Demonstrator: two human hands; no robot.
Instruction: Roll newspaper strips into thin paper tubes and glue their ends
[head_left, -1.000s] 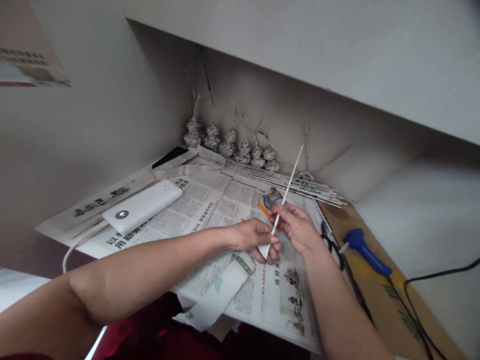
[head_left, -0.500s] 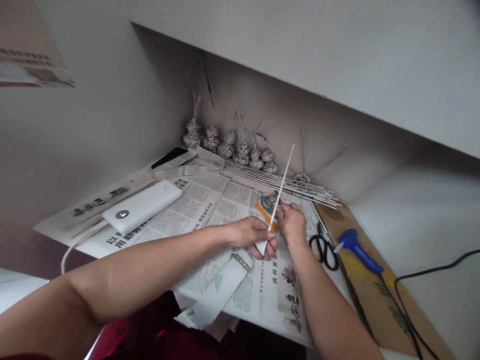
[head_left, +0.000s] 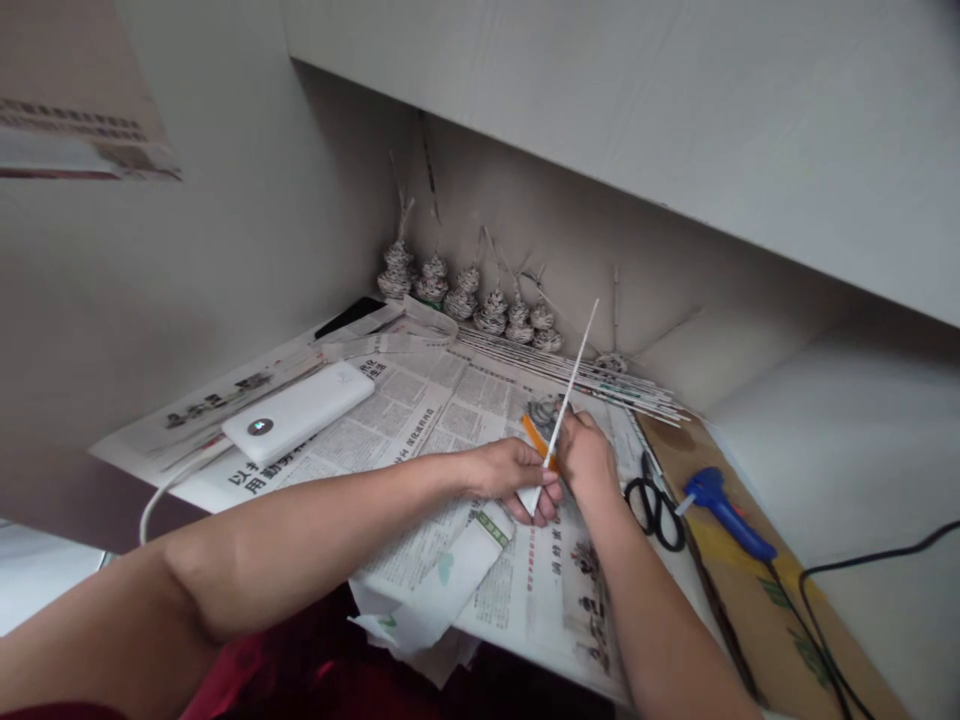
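Note:
My left hand (head_left: 517, 472) is closed on a thin rolled paper stick (head_left: 576, 372), which slants up and to the right. At the stick's lower end, a loose white paper tip flares out below my fingers. Close by on the right, my right hand (head_left: 590, 452) has its fingers bent together beside the stick. An orange-edged grey packet (head_left: 537, 432) lies at these fingertips, partly covered by the hands; whether the fingers grip it or something smaller is hidden. A white paper strip with a green band (head_left: 469, 572) lies under my left wrist and hangs over the table's front edge.
Newspaper (head_left: 409, 410) covers the table. A white power bank (head_left: 300, 408) with a cable lies left. Several woven paper gourds (head_left: 492, 312) stand behind a bundle of paper sticks (head_left: 585, 378). Right are black-handled scissors (head_left: 654, 510), and a blue glue gun (head_left: 727, 510) on cardboard (head_left: 780, 640).
The whole view has shifted slightly, so everything appears a little farther right. Both hands and the paper stick keep nearly the same pose.

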